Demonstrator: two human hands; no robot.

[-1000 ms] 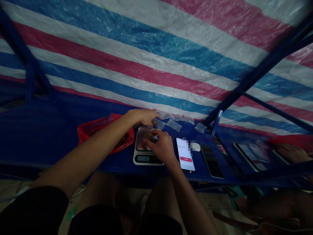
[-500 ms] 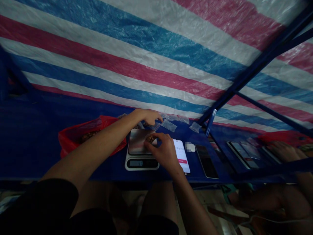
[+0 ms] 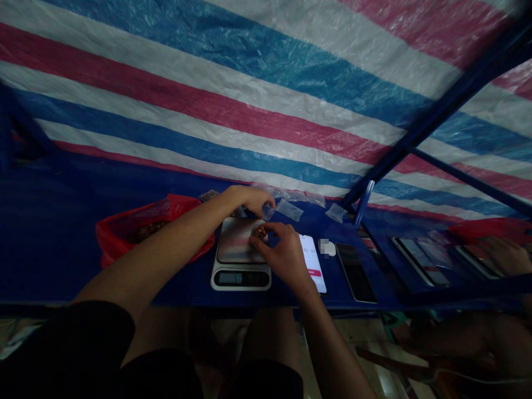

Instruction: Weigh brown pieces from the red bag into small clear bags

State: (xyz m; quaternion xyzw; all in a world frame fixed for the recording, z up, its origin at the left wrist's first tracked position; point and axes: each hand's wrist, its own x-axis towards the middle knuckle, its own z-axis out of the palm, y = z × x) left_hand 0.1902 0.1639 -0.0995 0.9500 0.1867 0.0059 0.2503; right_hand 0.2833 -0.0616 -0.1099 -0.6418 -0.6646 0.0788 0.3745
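A digital scale (image 3: 240,260) with a steel pan sits on the blue shelf (image 3: 83,260) in front of me. My right hand (image 3: 282,252) rests on the scale's right edge, fingers pinched round small brown pieces (image 3: 258,233) on the pan. My left hand (image 3: 249,199) reaches beyond the scale, its fingers closed on a small clear plastic bag (image 3: 268,210). More small clear bags (image 3: 290,209) lie behind it along the striped tarp.
A red plastic bag (image 3: 141,227) with brown contents lies left of the scale. A lit phone (image 3: 313,260), a small white object (image 3: 329,247) and a dark phone (image 3: 355,271) lie to the right. A blue frame bar (image 3: 415,133) slants up. Another person's hand (image 3: 502,255) shows far right.
The view shifted slightly. My right hand slid a little right on the scale pan; my left hand stayed behind the scale with the small bag.
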